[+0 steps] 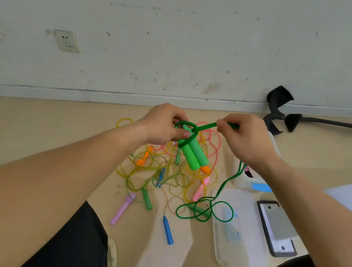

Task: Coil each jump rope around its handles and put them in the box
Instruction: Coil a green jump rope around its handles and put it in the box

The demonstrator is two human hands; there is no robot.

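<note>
My left hand (162,125) grips the tops of two bright green handles (192,154), held side by side above the floor. A dark green rope (210,207) loops once around their tops. My right hand (245,140) pinches that rope just right of the handles and holds it taut. The rest of the rope hangs down from under my right wrist and lies in loose loops on the floor. Below the hands lies a tangled pile of other jump ropes (165,174) with orange, pink, blue, green and purple handles. A clear plastic box (251,183) stands to the right, partly behind my right arm.
A clear plastic lid (241,238) lies flat at lower right, beside a grey and black plate (276,229). Black plastic parts (279,108) rest by the wall at the back right. My knees and shoes frame the bottom edge.
</note>
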